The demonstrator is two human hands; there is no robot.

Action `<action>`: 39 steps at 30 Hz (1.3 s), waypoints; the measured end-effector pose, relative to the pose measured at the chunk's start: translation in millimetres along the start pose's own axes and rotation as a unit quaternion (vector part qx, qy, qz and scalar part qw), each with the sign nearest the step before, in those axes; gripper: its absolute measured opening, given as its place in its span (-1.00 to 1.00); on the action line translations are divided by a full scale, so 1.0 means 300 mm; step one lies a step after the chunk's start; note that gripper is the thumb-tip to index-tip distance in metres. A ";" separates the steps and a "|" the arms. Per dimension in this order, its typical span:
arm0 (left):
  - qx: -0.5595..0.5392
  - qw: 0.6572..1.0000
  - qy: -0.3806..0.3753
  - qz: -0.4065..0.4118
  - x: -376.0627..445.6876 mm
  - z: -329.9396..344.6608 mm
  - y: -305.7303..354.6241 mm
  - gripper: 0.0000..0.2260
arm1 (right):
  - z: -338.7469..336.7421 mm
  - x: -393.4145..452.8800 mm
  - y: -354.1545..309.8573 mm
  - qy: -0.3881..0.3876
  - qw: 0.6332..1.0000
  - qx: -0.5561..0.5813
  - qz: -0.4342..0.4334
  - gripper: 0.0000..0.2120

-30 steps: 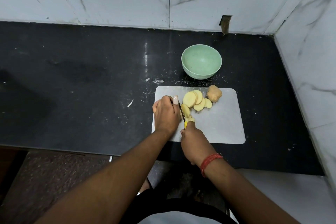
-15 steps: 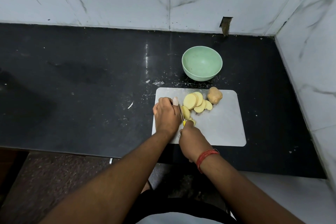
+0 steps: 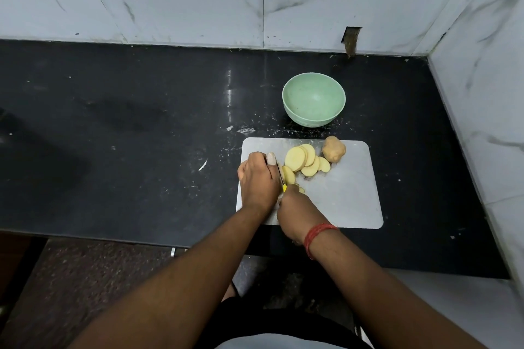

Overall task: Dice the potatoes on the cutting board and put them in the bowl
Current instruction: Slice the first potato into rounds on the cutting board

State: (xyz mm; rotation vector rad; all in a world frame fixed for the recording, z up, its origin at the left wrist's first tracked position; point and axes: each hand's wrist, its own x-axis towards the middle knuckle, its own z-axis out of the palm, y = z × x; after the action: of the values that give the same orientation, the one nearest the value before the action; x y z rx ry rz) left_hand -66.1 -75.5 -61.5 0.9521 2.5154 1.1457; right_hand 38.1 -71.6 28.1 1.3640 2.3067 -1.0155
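Observation:
A grey cutting board (image 3: 343, 198) lies on the black counter. Several pale yellow potato slices (image 3: 300, 160) lean in a row near its far edge, and a whole brown potato (image 3: 334, 149) sits beside them. My left hand (image 3: 259, 178) curls over a potato piece at the board's left side; the piece is mostly hidden under it. My right hand (image 3: 297, 211) grips a knife (image 3: 281, 176) with a yellow handle, its blade standing against my left fingers. An empty mint green bowl (image 3: 314, 99) stands just beyond the board.
The black counter (image 3: 127, 136) stretches wide to the left, with white crumbs near the board. Marble walls close the back and the right side. The counter's front edge runs below the board.
My right hand with the knife has slid forward, closing up against my left hand. The slices, whole potato and bowl have not moved.

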 end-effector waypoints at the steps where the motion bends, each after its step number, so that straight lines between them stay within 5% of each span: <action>1: 0.001 1.000 -0.002 0.000 -0.001 -0.002 0.000 -0.56 | 0.003 -0.004 0.009 -0.003 1.000 0.001 -0.003 -0.75; 21: 0.002 1.000 -0.005 -0.012 -0.003 -0.013 0.013 -0.67 | 0.006 -0.018 0.027 -0.031 0.999 -0.013 -0.017 -0.77; 35: -0.014 1.000 -0.013 -0.005 -0.006 -0.027 0.022 -0.75 | 0.045 -0.032 0.072 -0.040 0.999 -0.013 -0.014 -0.55; 39: -0.015 1.000 -0.015 -0.007 -0.006 -0.031 0.024 -0.77 | 0.029 0.008 0.052 -0.040 0.999 -0.002 -0.004 -0.69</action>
State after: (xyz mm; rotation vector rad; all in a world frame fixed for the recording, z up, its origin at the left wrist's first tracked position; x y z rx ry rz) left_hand -65.3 -78.7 -50.0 0.9355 2.4709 1.1527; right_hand 49.2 -71.1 13.7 1.2888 2.2560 -1.0495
